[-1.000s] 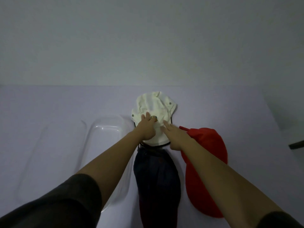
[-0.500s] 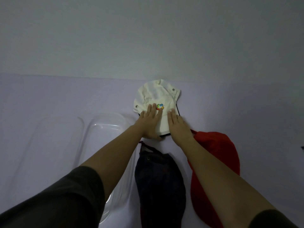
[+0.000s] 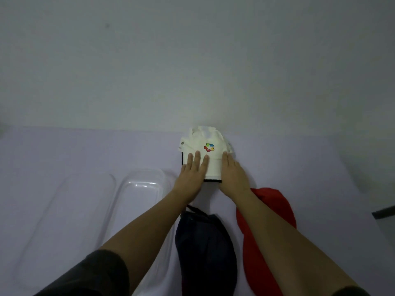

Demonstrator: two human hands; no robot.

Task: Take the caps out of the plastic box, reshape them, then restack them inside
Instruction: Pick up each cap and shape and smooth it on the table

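my left hand [image 3: 193,171] and right hand [image 3: 232,175] lie flat and open, a little apart, pressing the white cap [image 3: 205,154] onto the desk [image 3: 85,150]; navy cap [image 3: 205,251] and red cap [image 3: 267,227] lie nearer me, clear plastic box [image 3: 141,184] left.

Setting: plain indoor room, type not determinable. Bare grey-white wall [image 3: 192,60] fills the upper view, unmarked apart from one small dark speck. Below it, a bench [image 3: 64,150] covered in smooth pale lilac sheet meets the wall. Dim, even light. A dark object edge [image 3: 383,213] at far right, unidentifiable.
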